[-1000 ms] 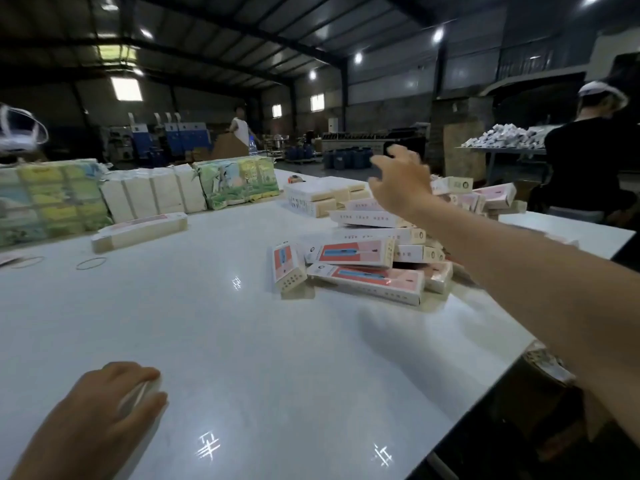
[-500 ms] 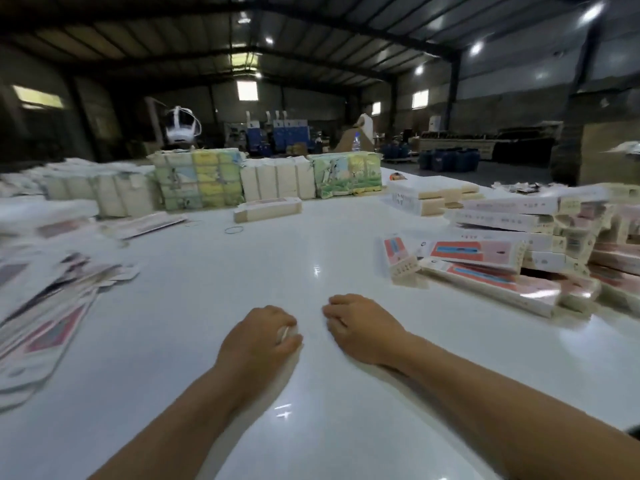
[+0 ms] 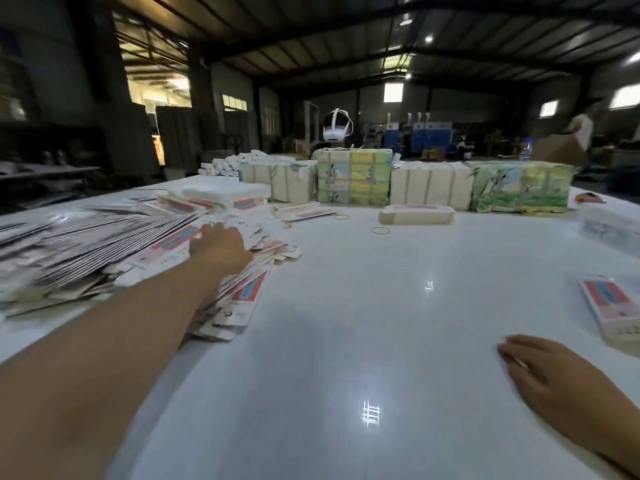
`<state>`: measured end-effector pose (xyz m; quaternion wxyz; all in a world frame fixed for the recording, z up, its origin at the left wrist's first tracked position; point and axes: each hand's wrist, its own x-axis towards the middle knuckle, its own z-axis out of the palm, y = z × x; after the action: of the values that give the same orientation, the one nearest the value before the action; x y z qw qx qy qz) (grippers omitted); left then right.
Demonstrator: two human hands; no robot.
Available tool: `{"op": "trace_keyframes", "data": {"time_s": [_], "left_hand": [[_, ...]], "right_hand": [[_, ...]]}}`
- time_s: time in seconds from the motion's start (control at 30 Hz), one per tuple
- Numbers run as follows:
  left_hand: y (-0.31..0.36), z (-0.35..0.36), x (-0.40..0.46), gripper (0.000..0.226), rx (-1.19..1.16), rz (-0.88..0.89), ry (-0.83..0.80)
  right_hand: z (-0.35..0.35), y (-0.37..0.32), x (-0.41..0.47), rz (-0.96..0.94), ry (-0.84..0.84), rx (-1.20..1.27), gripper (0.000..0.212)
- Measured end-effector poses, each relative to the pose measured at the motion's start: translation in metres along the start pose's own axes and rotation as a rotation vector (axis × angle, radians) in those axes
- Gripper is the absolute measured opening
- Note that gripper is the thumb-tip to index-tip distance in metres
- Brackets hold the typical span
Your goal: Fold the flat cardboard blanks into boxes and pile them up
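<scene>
White glossy tabletop (image 3: 346,323) fills my view under a dim warehouse roof. My left hand (image 3: 221,245) lies on the sprawling heap of flat pink-and-white cardboard blanks (image 3: 104,251); I cannot tell whether its fingers grip one. My right hand (image 3: 554,379) rests flat, fingers relaxed, just beside a folded pink-and-white cardboard box (image 3: 616,310). Beyond both hands stand wrapped bundles (image 3: 429,187).

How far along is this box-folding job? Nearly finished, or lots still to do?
Some is done: a folded box lies at the right edge of the table, another farther back. In hand: the left hand is on the heap of flat blanks, seemingly fetching one; the right hand rests on the table. That large heap remains, so plenty is left.
</scene>
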<state>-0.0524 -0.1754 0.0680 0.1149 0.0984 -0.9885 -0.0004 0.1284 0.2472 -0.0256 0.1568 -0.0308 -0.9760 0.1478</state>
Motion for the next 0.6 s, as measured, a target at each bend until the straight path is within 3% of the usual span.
{"op": "trace_keyframes", "data": {"time_s": [0.1, 0.17, 0.27, 0.4, 0.5, 0.6], "left_hand": [[-0.032, 0.014, 0.012, 0.074, -0.010, -0.103, -0.136], [-0.032, 0.028, 0.012, 0.062, 0.028, -0.038, -0.152], [-0.027, 0.037, 0.012, 0.039, 0.071, 0.047, -0.027], [-0.030, 0.026, 0.016, 0.035, 0.137, 0.155, -0.073], [-0.029, 0.012, 0.017, 0.024, 0.205, 0.139, -0.073], [-0.001, -0.004, 0.000, 0.013, 0.175, 0.143, 0.103]], "right_hand": [[0.000, -0.003, -0.001, 0.021, -0.004, 0.007, 0.025], [-0.001, -0.005, -0.001, 0.020, 0.004, 0.009, 0.024], [-0.004, -0.005, -0.002, 0.002, 0.013, 0.006, 0.026], [-0.005, -0.007, -0.002, -0.031, 0.013, 0.005, 0.029], [-0.006, -0.008, -0.002, -0.052, 0.013, 0.017, 0.031], [-0.007, -0.007, -0.002, -0.072, 0.020, 0.005, 0.032]]}}
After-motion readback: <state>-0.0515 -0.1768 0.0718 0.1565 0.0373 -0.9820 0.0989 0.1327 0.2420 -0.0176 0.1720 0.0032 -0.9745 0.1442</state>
